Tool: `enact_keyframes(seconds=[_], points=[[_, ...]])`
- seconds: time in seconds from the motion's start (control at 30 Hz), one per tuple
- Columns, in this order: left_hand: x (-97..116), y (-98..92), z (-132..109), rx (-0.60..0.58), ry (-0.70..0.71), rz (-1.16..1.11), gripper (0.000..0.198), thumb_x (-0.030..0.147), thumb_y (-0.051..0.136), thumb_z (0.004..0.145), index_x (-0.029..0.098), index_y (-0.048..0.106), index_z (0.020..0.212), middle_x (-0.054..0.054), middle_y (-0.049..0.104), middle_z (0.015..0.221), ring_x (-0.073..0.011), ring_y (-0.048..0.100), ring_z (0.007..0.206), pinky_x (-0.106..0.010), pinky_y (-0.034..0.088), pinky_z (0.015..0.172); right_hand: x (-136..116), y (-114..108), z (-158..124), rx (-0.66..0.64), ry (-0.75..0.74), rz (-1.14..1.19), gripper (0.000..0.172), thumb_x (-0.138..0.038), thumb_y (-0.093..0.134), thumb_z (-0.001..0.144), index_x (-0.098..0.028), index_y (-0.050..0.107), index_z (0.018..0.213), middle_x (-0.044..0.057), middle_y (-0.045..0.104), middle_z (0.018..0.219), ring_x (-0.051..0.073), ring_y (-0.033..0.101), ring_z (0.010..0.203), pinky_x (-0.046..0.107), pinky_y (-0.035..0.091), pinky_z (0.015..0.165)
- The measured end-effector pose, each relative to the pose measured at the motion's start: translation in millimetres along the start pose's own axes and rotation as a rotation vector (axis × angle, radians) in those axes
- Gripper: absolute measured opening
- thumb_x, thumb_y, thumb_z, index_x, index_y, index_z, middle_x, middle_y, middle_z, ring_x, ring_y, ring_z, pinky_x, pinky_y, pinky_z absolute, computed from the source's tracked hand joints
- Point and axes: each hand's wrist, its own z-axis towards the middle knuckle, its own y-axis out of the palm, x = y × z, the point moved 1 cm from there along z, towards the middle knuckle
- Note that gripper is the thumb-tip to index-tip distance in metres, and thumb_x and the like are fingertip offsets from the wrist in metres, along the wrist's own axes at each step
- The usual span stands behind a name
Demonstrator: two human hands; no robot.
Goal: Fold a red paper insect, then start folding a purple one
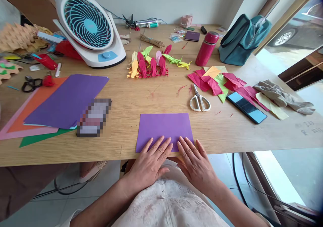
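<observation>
A purple sheet of paper (164, 126) lies flat at the front edge of the wooden table. My left hand (152, 163) rests on its near left part, fingers stretched out with the tips on the paper. Beside it, my right hand (194, 161) lies on the near right corner, its fingers also straight and holding nothing. White-handled scissors (200, 101) lie just beyond the sheet on the right. Further back stand several folded paper figures (148, 65) in red, orange, green and pink.
Coloured paper sheets (68, 101) and a blurred-out device (94, 117) lie to the left, below a fan (88, 28). On the right are folded paper pieces (209, 82), a phone (246, 107), a red flask (207, 48), a teal bag (242, 40) and grey gloves (282, 97).
</observation>
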Motion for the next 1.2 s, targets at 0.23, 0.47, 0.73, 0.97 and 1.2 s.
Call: enact_keyframes(seconds=[0.23,0.47,0.73,0.97,1.2], points=[[-12,-0.2,-44,0.174,-0.066,0.028,0.057,0.027,0.046,0.102,0.01,0.036,0.155,-0.012,0.052,0.152,-0.0251,0.045,0.143,-0.04,0.025,0.123,15,5,-28,0.139,-0.089,0.08,0.043,-0.014,0.052,0.101,-0.016,0.053,0.144,0.009,0.06,0.145,0.025,0.06,0.123,0.044,0.04,0.1],[-33,-6.5,-71,0.219,-0.106,0.042,0.068,0.016,0.05,0.097,0.014,0.025,0.16,-0.013,0.058,0.146,-0.0264,0.051,0.139,-0.044,0.033,0.121,22,-20,-3,0.27,-0.192,0.262,0.035,-0.009,0.061,0.095,-0.016,0.065,0.129,0.009,0.076,0.119,0.022,0.069,0.098,0.038,0.045,0.078],[-65,-37.5,-30,0.27,-0.248,-0.063,0.067,0.032,0.062,0.094,0.023,0.038,0.156,-0.012,0.057,0.147,-0.0328,0.05,0.14,-0.053,0.034,0.119,40,-55,63,0.325,-0.156,0.461,0.056,-0.009,0.055,0.095,-0.028,0.05,0.148,0.009,0.073,0.125,0.023,0.07,0.101,0.04,0.057,0.08],[-110,-74.0,49,0.309,-0.338,-0.4,0.029,0.022,0.053,0.098,0.022,0.074,0.118,-0.004,0.077,0.117,-0.0218,0.074,0.106,-0.035,0.059,0.092,81,-55,142,0.423,-0.098,0.592,0.037,-0.011,0.055,0.096,-0.029,0.068,0.125,0.006,0.075,0.117,0.021,0.071,0.101,0.041,0.058,0.088],[-122,-105.8,77,0.354,-0.465,-0.221,0.032,0.026,0.05,0.097,0.021,0.076,0.116,-0.006,0.076,0.12,-0.0271,0.074,0.106,-0.04,0.06,0.09,109,-35,192,0.431,0.171,0.616,0.015,-0.026,0.063,0.094,-0.022,0.074,0.103,0.006,0.072,0.1,0.021,0.065,0.091,0.038,0.053,0.084]])
